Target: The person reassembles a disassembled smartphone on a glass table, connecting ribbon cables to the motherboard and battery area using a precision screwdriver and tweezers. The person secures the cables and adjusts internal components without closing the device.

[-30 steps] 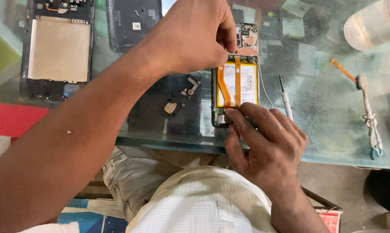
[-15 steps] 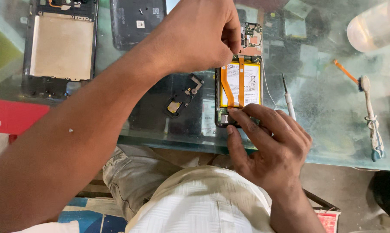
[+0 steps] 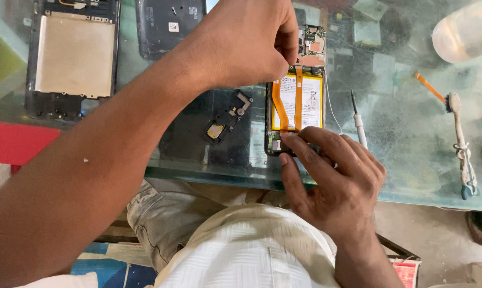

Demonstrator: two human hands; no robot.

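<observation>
Left hand point(image 3: 251, 45) is pinching the opened phone point(image 3: 297, 101) at its top; right hand point(image 3: 331, 178) fingertips are pressing its lower edge on the glass counter point(image 3: 406, 133).

opened phone point(image 3: 297, 106) nudged left, right hand point(image 3: 334, 178) following

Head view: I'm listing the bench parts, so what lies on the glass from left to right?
Phone frame with gold plate → dark back cover → small loose module → opened phone with yellow battery → screwdriver → old toothbrush.
</observation>
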